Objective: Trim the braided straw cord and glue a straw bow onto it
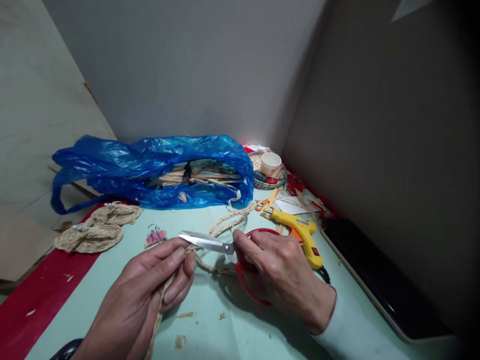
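My left hand [150,290] pinches a braided straw cord [227,220] between thumb and fingers. One stretch of the cord runs down past the palm to the bottom edge, and the rest loops back over the table. In my right hand [281,270] is a pair of red-handled scissors [210,243], its blades pointing left. The blade tips lie right at the cord by my left fingertips; the blades look slightly parted. My right fingers cover part of the handles.
Behind lies a blue plastic bag [150,150] holding dried husks [202,172]. A yellow glue gun [300,230] and a black phone [378,275] are at right. Two woven straw slippers [93,232], a binder clip [155,235] and a basket [279,182] with a paper cup [270,162] surround the workspace.
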`<state>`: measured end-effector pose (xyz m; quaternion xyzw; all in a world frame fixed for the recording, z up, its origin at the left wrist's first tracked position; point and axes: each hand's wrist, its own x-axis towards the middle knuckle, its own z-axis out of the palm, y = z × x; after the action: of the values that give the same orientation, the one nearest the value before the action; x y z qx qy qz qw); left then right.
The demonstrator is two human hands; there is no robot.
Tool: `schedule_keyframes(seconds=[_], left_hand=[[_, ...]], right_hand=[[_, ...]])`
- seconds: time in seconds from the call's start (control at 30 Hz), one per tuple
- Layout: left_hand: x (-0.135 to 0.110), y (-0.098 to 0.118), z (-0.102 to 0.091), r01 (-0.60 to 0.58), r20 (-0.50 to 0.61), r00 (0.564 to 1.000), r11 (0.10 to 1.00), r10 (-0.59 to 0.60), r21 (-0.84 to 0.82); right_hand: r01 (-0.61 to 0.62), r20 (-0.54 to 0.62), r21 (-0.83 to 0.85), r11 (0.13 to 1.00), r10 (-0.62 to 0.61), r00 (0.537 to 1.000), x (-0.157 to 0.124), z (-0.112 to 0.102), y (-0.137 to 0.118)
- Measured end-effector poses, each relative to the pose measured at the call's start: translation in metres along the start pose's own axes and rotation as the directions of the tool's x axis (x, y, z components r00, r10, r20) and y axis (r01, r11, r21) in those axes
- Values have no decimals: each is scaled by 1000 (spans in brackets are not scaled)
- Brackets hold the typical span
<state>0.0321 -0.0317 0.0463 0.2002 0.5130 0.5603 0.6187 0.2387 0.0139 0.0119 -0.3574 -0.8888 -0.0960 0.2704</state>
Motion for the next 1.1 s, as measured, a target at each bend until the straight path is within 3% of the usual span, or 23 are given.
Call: schedule_keyframes(seconds=[0.1, 0.2, 0.3, 0.37, 0.47, 0.57, 0.73, 0.87, 0.93, 1.0, 1.1], left_hand=[[-1, 0, 1, 9, -73, 997, 1000, -9, 3], [-2, 0, -1, 7, -82, 997, 1000, -6, 15], [-2, -4, -5, 59, 40, 997, 997, -61, 44], [-1, -8, -7, 78, 145, 985, 994, -89, 79], [0, -11, -7, 21, 162, 985, 979, -54, 200], [1, -11, -3, -55, 122, 992, 934, 12, 352], [0, -15, 2, -99, 141, 989, 911, 45, 400], [-3, -22, -1, -111, 88, 993, 885, 79, 452], [-5, -21, -2, -115, 71, 993, 874, 93, 472], [-6, -17, -2, -100, 69, 995, 897, 78, 430], [-5, -8, 1, -52, 70, 997, 953, 33, 297]], right_hand=[[-42, 3, 150, 988, 42, 999, 1, -1, 1], [-240, -22, 425, 873, 275, 961, 6, -4, 1], [-434, 48, 661, 613, 542, 839, 11, -5, 1], [-460, 173, 810, 363, 601, 781, 15, -5, 0], [-387, 296, 921, 32, 588, 753, 20, -7, -2], [-354, 337, 931, -92, 590, 734, 23, -9, -5], [-340, 296, 939, -59, 645, 704, 21, -11, -6], [-338, 250, 941, 12, 650, 718, 20, -7, -5], [-380, 202, 910, 162, 627, 752, 19, -7, -4], [-418, 142, 823, 385, 574, 806, 17, -10, -2], [-376, 81, 662, 649, 437, 896, 14, -16, 0]])
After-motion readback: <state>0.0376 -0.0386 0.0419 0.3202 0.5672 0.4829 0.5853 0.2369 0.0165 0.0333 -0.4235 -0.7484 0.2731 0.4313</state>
